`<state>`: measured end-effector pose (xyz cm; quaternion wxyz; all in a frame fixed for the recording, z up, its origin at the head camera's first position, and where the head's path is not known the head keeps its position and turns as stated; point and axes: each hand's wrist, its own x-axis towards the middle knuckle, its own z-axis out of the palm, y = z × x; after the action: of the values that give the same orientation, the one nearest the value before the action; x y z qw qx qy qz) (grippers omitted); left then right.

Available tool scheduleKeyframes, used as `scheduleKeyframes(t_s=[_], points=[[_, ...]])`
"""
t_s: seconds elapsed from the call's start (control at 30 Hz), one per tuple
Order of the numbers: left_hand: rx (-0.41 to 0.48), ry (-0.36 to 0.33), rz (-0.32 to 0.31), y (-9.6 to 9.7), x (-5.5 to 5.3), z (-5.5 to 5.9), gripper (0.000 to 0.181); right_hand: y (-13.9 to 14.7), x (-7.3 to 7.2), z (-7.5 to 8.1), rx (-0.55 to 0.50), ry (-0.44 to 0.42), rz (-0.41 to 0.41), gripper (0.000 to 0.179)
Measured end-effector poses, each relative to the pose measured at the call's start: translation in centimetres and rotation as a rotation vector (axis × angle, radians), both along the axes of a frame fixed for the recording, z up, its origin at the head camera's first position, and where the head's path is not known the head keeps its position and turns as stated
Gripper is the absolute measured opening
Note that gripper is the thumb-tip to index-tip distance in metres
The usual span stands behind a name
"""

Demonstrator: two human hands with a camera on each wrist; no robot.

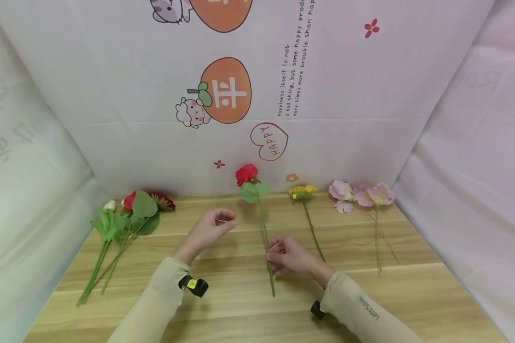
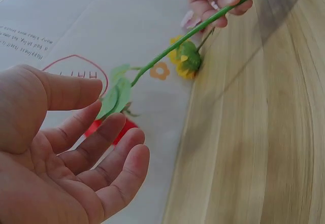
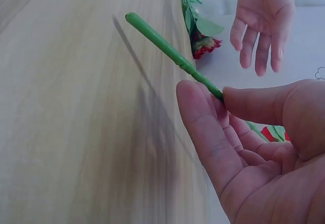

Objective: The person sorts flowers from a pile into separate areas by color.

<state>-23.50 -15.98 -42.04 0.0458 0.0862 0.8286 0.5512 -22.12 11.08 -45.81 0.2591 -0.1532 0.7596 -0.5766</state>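
Note:
A red artificial rose [image 1: 246, 175] with pale green leaves is held above the table by its long green stem [image 3: 162, 45]. My right hand [image 1: 289, 257] pinches that stem low down between thumb and fingers; the stem's bare end sticks out past them in the right wrist view. To the left of the rose, my left hand [image 1: 210, 228] hovers with relaxed, slightly bent fingers and nothing in them. In the left wrist view the rose's leaves [image 2: 118, 97] and part of its bloom show behind the left hand's fingers.
A yellow flower [image 1: 303, 192] lies right of the rose, its stem toward me. Pink flowers [image 1: 377, 195] lie farther right. At the left is a group of red and white flowers with green leaves [image 1: 144, 205]. A printed cloth [image 1: 326, 95] rises behind the wooden table [image 1: 231, 305].

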Motion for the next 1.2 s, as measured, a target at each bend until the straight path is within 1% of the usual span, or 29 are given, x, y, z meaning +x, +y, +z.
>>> scheduleKeyframes(t_s=[0.27,0.43,0.67,0.87,1.03,1.1,1.2], points=[[-0.079,0.017,0.048,-2.5,0.4,-0.1,0.028,0.8,-0.2,-0.6,0.006,-0.045,-0.052,0.037],[-0.113,0.018,0.064,-4.3,0.7,-0.2,0.031,1.2,-0.3,-0.9,0.022,-0.056,-0.083,0.043],[-0.16,0.02,0.096,-6.9,1.0,-0.4,0.032,1.4,-0.4,-1.1,0.048,-0.054,-0.103,0.053],[-0.173,0.019,0.109,-8.8,1.6,-0.4,0.032,1.3,-0.5,-1.3,0.057,-0.06,-0.111,0.062],[-0.235,0.029,0.138,-10.8,2.4,-0.9,0.032,1.2,-0.4,-1.3,0.05,-0.057,-0.095,0.068],[-0.255,0.036,0.144,-11.6,2.8,-1.1,0.033,1.2,-0.4,-1.4,0.051,-0.054,-0.088,0.069],[-0.27,0.027,0.143,-12.9,3.3,-1.3,0.036,1.3,-0.5,-1.5,0.051,-0.053,-0.078,0.069]])
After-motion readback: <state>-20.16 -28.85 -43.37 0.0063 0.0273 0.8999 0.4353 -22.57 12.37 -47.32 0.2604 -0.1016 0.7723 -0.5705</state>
